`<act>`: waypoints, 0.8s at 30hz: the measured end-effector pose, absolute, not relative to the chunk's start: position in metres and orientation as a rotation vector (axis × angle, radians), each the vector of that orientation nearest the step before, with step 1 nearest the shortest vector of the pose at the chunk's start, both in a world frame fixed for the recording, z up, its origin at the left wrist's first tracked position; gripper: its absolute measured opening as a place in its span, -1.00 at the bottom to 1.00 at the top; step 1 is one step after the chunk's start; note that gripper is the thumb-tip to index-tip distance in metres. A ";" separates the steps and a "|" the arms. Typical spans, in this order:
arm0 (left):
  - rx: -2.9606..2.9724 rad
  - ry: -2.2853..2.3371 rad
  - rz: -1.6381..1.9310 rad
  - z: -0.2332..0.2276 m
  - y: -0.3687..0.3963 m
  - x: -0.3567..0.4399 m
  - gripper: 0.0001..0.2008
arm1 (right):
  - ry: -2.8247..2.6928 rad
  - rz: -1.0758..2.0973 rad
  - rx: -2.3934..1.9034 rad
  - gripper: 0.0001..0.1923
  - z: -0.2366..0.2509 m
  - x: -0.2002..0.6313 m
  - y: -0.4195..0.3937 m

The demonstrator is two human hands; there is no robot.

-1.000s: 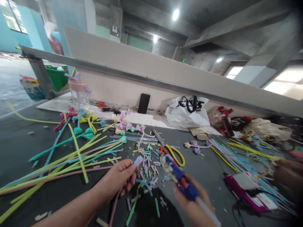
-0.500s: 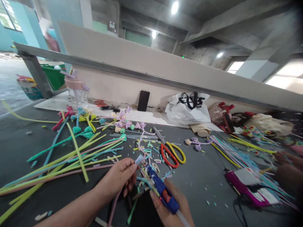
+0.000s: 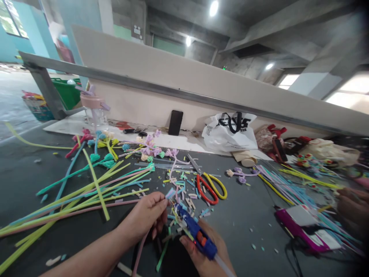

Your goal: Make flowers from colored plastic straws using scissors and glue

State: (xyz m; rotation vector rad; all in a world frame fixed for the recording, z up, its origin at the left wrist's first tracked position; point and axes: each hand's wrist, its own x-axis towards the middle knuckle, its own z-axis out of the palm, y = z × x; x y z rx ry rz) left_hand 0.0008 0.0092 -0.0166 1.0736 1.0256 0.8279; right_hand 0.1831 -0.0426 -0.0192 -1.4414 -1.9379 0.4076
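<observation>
My left hand is closed, pinching short light-blue and lilac pipe cleaner pieces between thumb and forefinger. A pink pipe cleaner hangs below that hand; its upper end is hidden by the fingers. In my right hand is a blue hot glue gun, with a clear glue stick coming out of its back. The gun's nozzle points up and left, close to the pinched pieces; whether it touches them I cannot tell. Scissors with red and yellow handles lie beyond the gun, among cut bits.
Long pipe cleaners lie across the left of the dark table. Fuzzy flowers are heaped behind them. A phone leans on the partition near a white bag. At right are a magenta box and another person's hand.
The glue gun's nozzle has shifted slightly left and down, nearer my left fingers. My left hand stays almost in place. The other person's hand at the right has moved a little.
</observation>
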 end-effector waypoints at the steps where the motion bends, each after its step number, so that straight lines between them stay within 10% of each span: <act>1: 1.079 1.034 0.833 -0.017 0.009 0.001 -0.73 | -1.941 0.397 -1.442 -0.75 -0.019 0.183 -0.043; 24: 1.733 1.365 0.987 -0.022 0.003 0.001 -0.78 | -1.929 0.339 -1.402 -0.80 -0.015 0.182 -0.046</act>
